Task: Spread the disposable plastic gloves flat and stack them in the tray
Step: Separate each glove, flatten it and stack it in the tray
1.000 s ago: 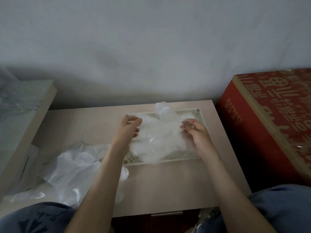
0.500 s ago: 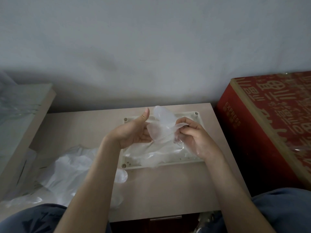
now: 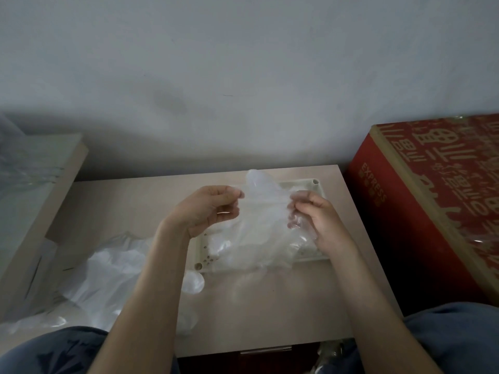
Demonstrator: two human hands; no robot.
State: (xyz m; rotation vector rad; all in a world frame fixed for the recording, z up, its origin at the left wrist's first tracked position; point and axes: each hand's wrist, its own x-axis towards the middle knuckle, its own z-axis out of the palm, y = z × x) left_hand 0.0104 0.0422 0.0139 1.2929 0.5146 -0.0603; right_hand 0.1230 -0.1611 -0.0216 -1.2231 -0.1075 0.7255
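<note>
A clear plastic glove (image 3: 266,211) hangs stretched between my two hands above the cream tray (image 3: 318,184). My left hand (image 3: 208,209) pinches its left edge, fingers curled. At the right edge, my right hand (image 3: 316,217) grips the film. One glove finger sticks up at the top. Other flattened gloves (image 3: 243,252) lie in the tray under the held one. A loose heap of gloves (image 3: 108,276) lies on the table's left front.
The small wooden table (image 3: 270,306) stands against a grey wall. A red cardboard box (image 3: 432,198) stands close on the right. A light shelf board (image 3: 40,184) with plastic on it flanks the left side. My knees are at the table's near edge.
My hands moved apart and pulled the glove from a bunched state into a wider sheet above the tray. A second ago both hands were low on the gloves in the tray.
</note>
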